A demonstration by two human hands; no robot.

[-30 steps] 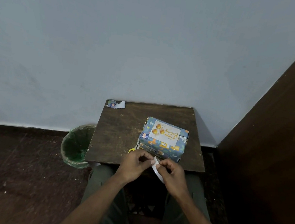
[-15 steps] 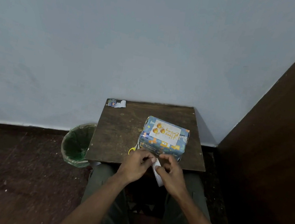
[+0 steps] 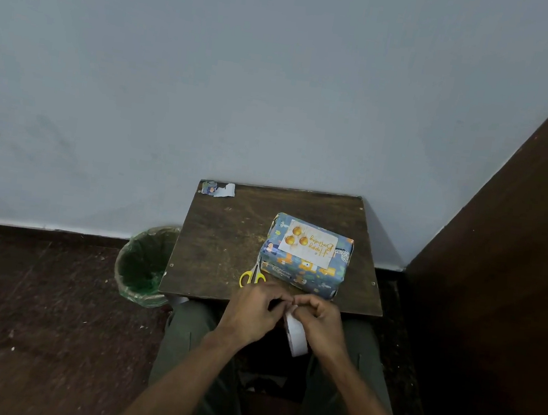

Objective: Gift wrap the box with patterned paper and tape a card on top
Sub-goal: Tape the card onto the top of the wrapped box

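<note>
The box [image 3: 306, 273], wrapped in blue patterned paper, stands on the right half of a small dark wooden table [image 3: 227, 236]. A white birthday card [image 3: 309, 248] with gold balloons lies on its top. Just below the table's near edge, my left hand [image 3: 254, 312] and my right hand [image 3: 321, 320] meet with curled fingers. Between them they hold a white roll of tape [image 3: 296, 336], whose lower part hangs beneath my right hand. Fingertips of both hands pinch at its top end.
Yellow-handled scissors [image 3: 252, 275] lie on the table left of the box, just above my left hand. Paper scraps [image 3: 218, 189] sit at the table's far left corner. A green-lined bin [image 3: 145, 264] stands on the floor to the left. A dark wooden panel [image 3: 516, 271] rises on the right.
Both hands have stayed at the near table edge, working the tape roll. The roll has turned more upright, and the fingertips have closed together at its top.
</note>
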